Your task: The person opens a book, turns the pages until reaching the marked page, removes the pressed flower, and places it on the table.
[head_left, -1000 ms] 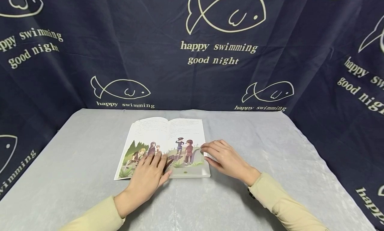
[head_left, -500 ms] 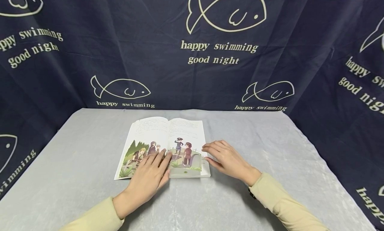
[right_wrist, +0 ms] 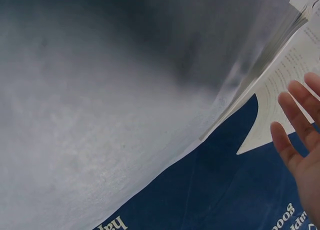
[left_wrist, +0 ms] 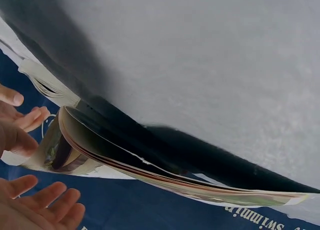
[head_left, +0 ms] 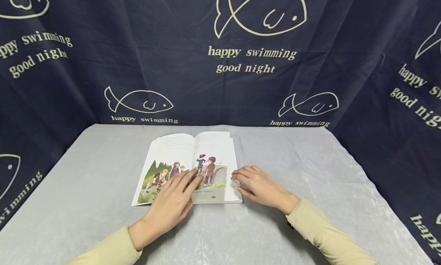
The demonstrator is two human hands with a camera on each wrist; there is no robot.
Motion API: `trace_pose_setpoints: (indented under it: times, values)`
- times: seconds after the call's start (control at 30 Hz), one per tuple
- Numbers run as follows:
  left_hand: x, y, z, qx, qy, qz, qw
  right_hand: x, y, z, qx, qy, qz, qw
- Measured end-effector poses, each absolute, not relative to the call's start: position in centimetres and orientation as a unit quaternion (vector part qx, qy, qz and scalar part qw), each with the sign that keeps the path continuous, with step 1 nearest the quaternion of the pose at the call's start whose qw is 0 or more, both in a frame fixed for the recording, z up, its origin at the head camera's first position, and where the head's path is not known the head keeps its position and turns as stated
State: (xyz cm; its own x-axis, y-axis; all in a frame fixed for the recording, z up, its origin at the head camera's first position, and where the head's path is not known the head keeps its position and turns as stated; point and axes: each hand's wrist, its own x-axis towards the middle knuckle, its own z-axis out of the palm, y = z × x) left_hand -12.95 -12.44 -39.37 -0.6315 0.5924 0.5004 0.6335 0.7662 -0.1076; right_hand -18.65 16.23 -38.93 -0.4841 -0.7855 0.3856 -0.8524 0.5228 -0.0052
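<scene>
A paperback picture book (head_left: pixel 162 148) lies spread on the table, with text above coloured drawings of several figures. My left hand (head_left: pixel 170 202) rests over its lower middle, fingertips on the drawing by the centre fold, covering part of the picture. The right-hand page (head_left: pixel 211 146) bulges up, its outer edge drawn in from the pages beneath. At the book's right edge is my right hand (head_left: pixel 260 186), fingers slightly bent near the page border. In the right wrist view that hand (right_wrist: pixel 307 130) shows spread fingers in front of the printed page (right_wrist: pixel 287 85), with nothing gripped.
A pale grey cloth (head_left: pixel 296 158) covers the table around the book. Behind and at both sides hangs a dark blue curtain (head_left: pixel 193 70) with white fish outlines and lettering.
The right-hand page has slid and lifted leftward, baring the sheet beneath at its outer and lower edges. My left fingertips shifted slightly right and up; the right hand barely moved.
</scene>
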Motion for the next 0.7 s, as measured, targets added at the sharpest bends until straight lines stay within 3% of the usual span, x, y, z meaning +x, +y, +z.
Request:
trace_pose_setpoints:
  times: [0.43, 0.7]
  values:
    - [-13.23, -12.55, -38.89, -0.387, -0.866, -0.061, 0.311, -18.24, 16.15, -39.26, 0.468, -0.875, 0.076, 0.093]
    - [-13.43, -12.44, -38.50, -0.404, -0.841, -0.073, 0.352, -18.11, 16.16, -39.37, 0.467, -0.878, 0.072, 0.081]
